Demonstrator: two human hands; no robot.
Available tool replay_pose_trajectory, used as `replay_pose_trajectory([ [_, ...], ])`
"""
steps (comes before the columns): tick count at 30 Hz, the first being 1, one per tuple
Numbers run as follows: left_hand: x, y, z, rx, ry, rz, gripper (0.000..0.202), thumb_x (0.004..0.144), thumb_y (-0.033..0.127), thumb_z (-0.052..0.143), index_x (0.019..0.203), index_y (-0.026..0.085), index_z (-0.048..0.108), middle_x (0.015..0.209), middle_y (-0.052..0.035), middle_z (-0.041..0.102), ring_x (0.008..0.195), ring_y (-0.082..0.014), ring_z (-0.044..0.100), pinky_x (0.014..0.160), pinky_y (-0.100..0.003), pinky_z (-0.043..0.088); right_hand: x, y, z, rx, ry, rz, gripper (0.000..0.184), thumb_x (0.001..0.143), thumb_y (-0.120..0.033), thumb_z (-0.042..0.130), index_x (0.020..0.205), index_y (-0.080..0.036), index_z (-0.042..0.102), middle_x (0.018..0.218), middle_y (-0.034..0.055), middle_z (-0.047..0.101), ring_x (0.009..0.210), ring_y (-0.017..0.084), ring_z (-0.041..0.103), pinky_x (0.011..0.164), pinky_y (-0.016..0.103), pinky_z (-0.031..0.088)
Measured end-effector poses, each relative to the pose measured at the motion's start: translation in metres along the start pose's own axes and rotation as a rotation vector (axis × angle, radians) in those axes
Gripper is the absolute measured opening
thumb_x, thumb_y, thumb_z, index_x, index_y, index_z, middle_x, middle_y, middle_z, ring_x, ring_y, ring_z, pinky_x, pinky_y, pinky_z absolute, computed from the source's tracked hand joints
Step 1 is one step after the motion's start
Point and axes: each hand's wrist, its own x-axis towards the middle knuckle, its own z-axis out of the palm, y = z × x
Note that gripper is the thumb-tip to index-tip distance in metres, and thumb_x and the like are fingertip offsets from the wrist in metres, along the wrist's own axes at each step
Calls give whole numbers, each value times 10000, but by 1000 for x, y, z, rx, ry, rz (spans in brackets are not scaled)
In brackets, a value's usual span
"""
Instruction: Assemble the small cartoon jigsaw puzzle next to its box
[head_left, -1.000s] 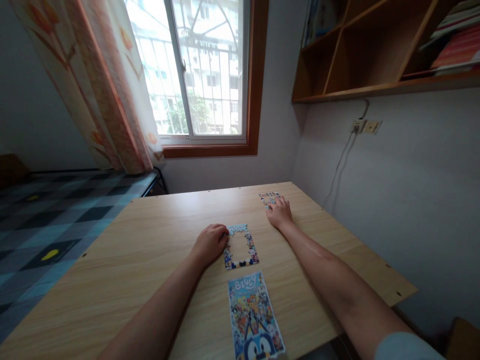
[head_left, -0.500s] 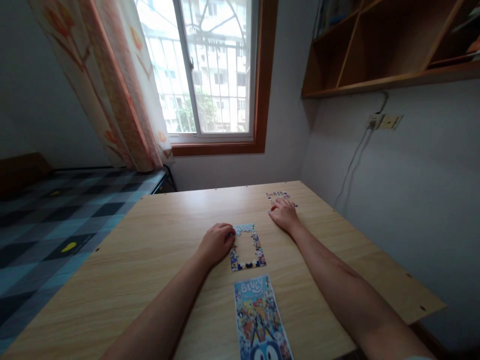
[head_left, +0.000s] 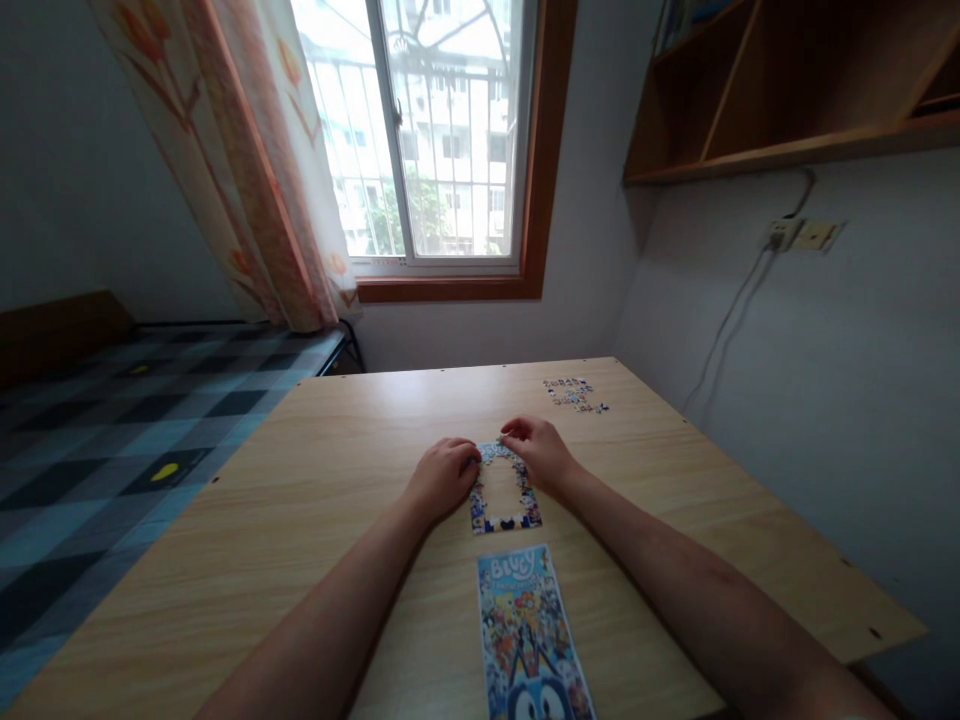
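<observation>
A partly assembled jigsaw puzzle [head_left: 506, 524], a rectangular border round bare wood, lies mid-table. My left hand [head_left: 444, 475] rests against its upper left edge, fingers curled together; whatever may be under the fingertips is hidden. Above the puzzle's upper right corner, my right hand [head_left: 541, 452] pinches a small puzzle piece [head_left: 503, 437] between thumb and forefinger. Nearer to me lies the picture sheet [head_left: 529, 620], printed "BLUEY" over a crowd of cartoon figures. Several loose puzzle pieces [head_left: 574, 396] are spread near the far right corner of the table.
The wooden table [head_left: 330, 430] reaches towards the window wall. To the left stands a bed [head_left: 187, 400] with a checked cover, beside a curtain [head_left: 300, 200]. A shelf [head_left: 780, 145] hangs on the right wall, above a socket [head_left: 784, 234] with a cable.
My right hand has come from the loose pieces back towards me and left, to the puzzle's top edge, with a piece in it. My left hand stays at the puzzle. The view has shifted slightly.
</observation>
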Motion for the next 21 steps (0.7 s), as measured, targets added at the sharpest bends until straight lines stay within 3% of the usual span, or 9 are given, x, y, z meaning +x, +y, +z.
replay_pose_trajectory([
  [3, 0, 0, 0, 0, 0, 3, 169, 841, 161, 580, 916, 219, 721, 996, -61, 733, 975, -228, 650, 923, -352, 502, -5, -8, 10, -59, -79, 3, 147, 791, -224, 685, 907, -197, 771, 804, 25, 765, 738, 177, 695, 718, 274, 519],
  [8, -1, 1, 1, 3, -1, 2, 181, 845, 160, 576, 922, 217, 729, 996, -62, 733, 971, -227, 650, 921, -356, 506, -8, -14, 7, -181, -160, -41, 161, 799, -201, 659, 853, -241, 805, 856, 15, 794, 827, 195, 729, 812, 299, 528],
  [21, -1, 1, 1, 8, 1, -1, 180, 836, 159, 586, 924, 218, 731, 1005, -58, 738, 983, -232, 651, 940, -361, 501, -13, -25, 10, -480, -99, -83, 154, 821, -221, 667, 847, -276, 807, 850, 18, 779, 943, 249, 628, 919, 381, 433],
])
